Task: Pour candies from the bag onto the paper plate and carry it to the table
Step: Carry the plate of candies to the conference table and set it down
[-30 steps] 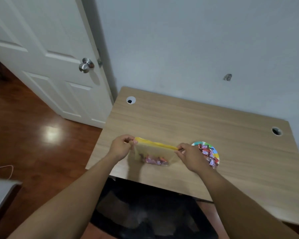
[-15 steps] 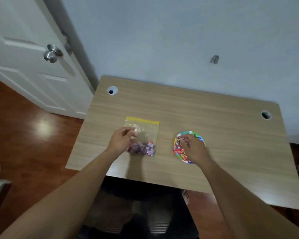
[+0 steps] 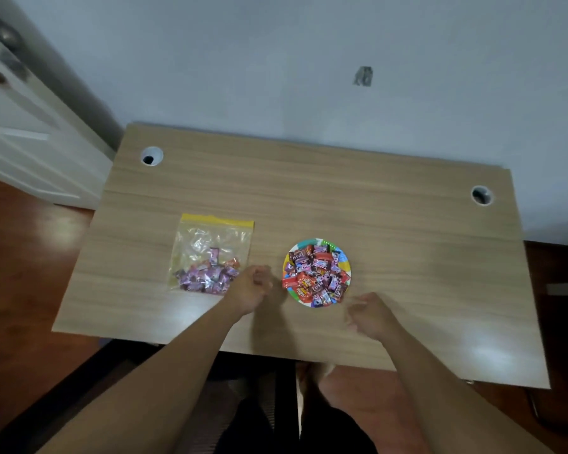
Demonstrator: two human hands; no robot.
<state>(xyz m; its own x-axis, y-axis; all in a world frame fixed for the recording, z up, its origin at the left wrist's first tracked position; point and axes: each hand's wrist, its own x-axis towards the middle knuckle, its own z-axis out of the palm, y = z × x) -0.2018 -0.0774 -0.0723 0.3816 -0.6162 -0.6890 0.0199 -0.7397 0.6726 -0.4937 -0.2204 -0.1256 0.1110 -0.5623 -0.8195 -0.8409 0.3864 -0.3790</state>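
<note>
**A:** What are the fingers doing?

**B:** The left hand (image 3: pixel 250 291) has its fingers (image 3: pixel 265 276) curled loosely inward with nothing between them. It hovers over the tabletop (image 3: pixel 374 208), between the bag (image 3: pixel 210 253) and the paper plate (image 3: pixel 309 243), close to the plate's left rim. The right hand (image 3: pixel 371 314) is blurred; its fingers (image 3: pixel 353 311) look half-curled and I see nothing in them, but I cannot tell for sure how far they are closed. It sits just off the plate's near right edge, not touching it.

**A:** And the plate?

**B:** It lies flat near the middle of the tabletop, toward the near edge. It is round with a many-coloured rim, and it is heaped with wrapped candies (image 3: pixel 317 276), mostly red, pink and purple.

**A:** The bag?

**B:** A clear zip bag with a yellow strip along its far edge, lying flat to the left of the plate and apart from it. A cluster of purple and pink candies sits in its near end; the far half looks empty.

**A:** Anything else around?

**B:** Two round cable holes (image 3: pixel 151 156) at the far corners, a grey wall behind, a white door (image 3: pixel 20 139) at the left, and reddish wooden floor (image 3: pixel 23 273).
</note>
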